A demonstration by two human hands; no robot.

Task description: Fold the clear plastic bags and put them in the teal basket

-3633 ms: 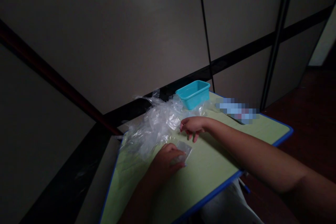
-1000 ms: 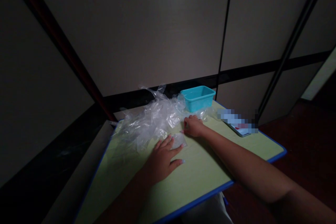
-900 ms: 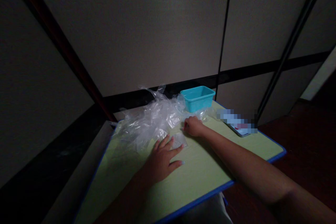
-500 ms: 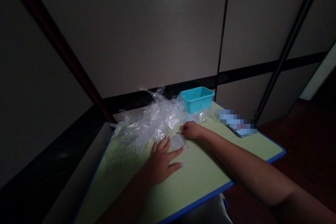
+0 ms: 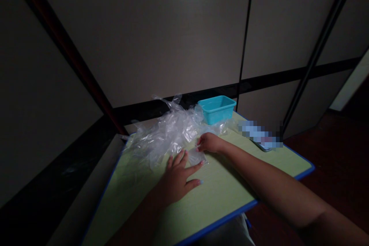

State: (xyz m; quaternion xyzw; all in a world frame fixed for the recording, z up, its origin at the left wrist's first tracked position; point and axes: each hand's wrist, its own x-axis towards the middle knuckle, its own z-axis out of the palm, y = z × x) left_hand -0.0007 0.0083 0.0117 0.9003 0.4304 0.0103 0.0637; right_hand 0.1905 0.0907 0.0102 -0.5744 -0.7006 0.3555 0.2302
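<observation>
A small clear plastic bag [image 5: 196, 156] lies flat on the yellow-green tabletop [image 5: 221, 184]. My left hand [image 5: 178, 177] is spread on the table, its fingertips touching the bag's near edge. At the bag's far right edge, my right hand [image 5: 210, 143] has its fingers curled and pinched on the plastic. Just beyond both hands is a loose heap of crumpled clear plastic bags [image 5: 170, 130].
A turquoise plastic basket [image 5: 218, 113] stands at the table's back edge, behind the heap. To the right lies a phone-like flat object [image 5: 261, 138], partly blurred out. The table has a blue rim, and cabinet panels [image 5: 173, 38] rise behind it.
My right fingers have shifted slightly at the edge of the small bag. My left hand stays spread in the same place.
</observation>
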